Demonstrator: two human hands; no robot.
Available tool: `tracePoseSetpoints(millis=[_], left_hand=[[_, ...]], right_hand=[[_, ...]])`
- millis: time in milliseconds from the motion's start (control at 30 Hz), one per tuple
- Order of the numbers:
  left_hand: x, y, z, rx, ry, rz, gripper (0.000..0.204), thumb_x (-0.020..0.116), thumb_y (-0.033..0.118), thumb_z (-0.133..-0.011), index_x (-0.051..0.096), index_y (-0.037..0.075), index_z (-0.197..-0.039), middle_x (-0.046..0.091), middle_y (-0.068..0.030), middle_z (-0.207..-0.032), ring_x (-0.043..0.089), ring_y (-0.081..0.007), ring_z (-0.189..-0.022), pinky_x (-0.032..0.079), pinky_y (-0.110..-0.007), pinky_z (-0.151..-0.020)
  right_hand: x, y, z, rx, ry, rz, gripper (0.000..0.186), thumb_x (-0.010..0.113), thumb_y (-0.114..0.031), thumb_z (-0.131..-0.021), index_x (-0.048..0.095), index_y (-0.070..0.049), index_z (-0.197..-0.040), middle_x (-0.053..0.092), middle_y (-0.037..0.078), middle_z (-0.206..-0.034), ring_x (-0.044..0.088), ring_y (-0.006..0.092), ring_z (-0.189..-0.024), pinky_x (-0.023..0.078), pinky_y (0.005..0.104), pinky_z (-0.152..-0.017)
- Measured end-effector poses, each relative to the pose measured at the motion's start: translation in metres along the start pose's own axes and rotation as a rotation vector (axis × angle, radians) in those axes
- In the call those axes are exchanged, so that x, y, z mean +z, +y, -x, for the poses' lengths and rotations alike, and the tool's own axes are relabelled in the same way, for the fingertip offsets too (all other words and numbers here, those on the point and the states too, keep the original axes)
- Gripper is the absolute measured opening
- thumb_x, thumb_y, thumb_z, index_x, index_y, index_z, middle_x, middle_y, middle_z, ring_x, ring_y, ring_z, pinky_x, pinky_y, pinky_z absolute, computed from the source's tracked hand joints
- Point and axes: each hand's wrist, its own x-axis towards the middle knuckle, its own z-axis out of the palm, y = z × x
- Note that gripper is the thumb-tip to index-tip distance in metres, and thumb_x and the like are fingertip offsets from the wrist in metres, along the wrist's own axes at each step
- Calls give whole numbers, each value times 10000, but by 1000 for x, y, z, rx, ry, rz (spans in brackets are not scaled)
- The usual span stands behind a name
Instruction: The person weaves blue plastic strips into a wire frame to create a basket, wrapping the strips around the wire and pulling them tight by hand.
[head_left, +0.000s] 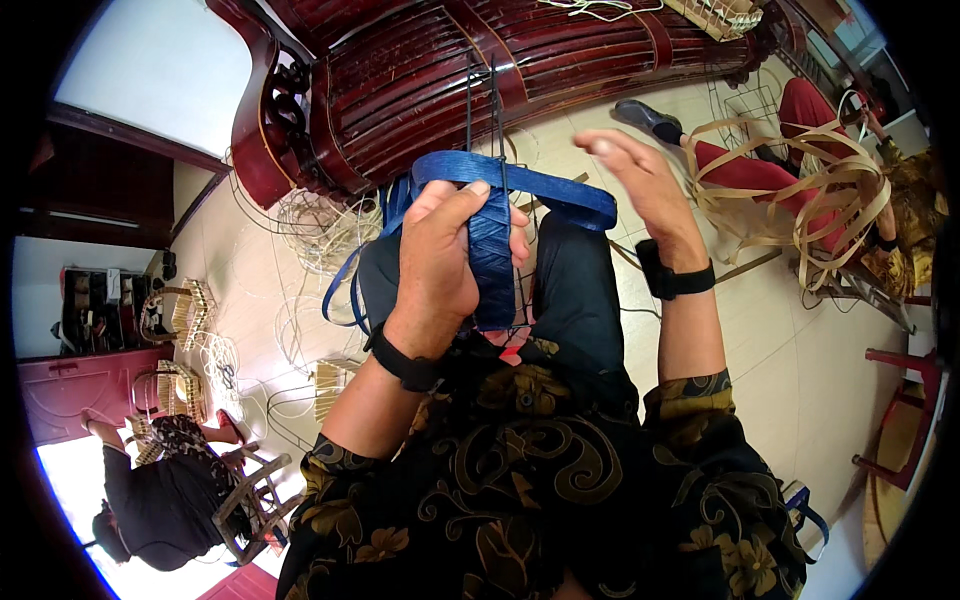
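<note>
hold the weave firm, lay the strip flat

the blue woven panel [490, 255] sits between the knees [580, 265], on dark wires [499, 125] that point toward the wooden bench [400, 90]. the left hand [435, 250] is clamped on the panel, thumb on top; the right hand [645, 190] is apart from it, fingers loose and seemingly holding nothing, near the outer bend of the blue strip [545, 185]. for a tidy course, it would pay to press the thumb close by the wires, turn out any twist and pull the strip snug, evenly
</note>
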Motion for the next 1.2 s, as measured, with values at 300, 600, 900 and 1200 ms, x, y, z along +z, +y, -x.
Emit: tracePoseSetpoints(millis=[300,600,900,1200], left_hand=[[0,3,0,6,-41,24,179,447,126,-963,508,-34,-1012,649,-205,-794,612,-260,-555,535,-343,-530],[2,4,2,-14,15,-21,185,453,134,-956,516,-40,-952,644,-208,-767,610,-261,-553,532,-349,-538],[0,6,4,-30,20,-5,284,455,159,-963,576,-67,-841,623,-182,-675,604,-244,-544,517,-324,-535],[5,1,4,-1,-17,52,161,466,137,-973,513,-14,-999,653,-191,-788,626,-247,-563,535,-325,-534]], right_hand=[[52,-29,-14,-200,-175,89,209,682,-189,-872,708,-4,-966,661,54,-873,614,147,-819,477,278,-742],[32,-25,-34,21,-378,-136,166,608,-185,-943,643,-25,-918,595,-35,-818,514,66,-779,435,248,-722],[-36,-19,-19,-48,-282,317,240,564,-259,-941,566,-41,-840,496,-7,-745,449,98,-741,386,281,-666],[-112,92,80,316,241,227,244,587,-187,-931,640,-62,-1134,619,-7,-1059,552,117,-961,439,304,-883]])
